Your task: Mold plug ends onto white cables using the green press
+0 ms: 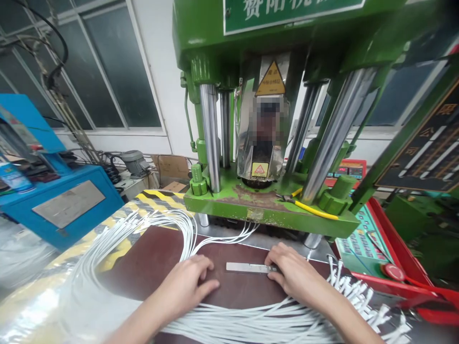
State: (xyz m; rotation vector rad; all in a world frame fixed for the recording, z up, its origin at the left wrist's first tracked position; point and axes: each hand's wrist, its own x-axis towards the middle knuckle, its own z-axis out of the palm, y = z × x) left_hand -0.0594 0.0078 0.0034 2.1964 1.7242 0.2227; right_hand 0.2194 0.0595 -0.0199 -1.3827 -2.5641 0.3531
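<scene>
My right hand pinches the dark end of a flat, silvery metal bar, which points left over the brown board. To the left of the bar's free end is my left hand, fingers curved, thumb apart, with nothing visible in it. A bundle of white cables loops round behind the left hand. More white cables run across the front beneath both forearms. Their white connector ends fan out beyond my right wrist. Several cables lead under the green press plate.
A green hydraulic press with steel columns stands straight ahead. Yellow-handled pliers lie on its plate. On the right is a control panel with a red stop button. A blue machine stands left.
</scene>
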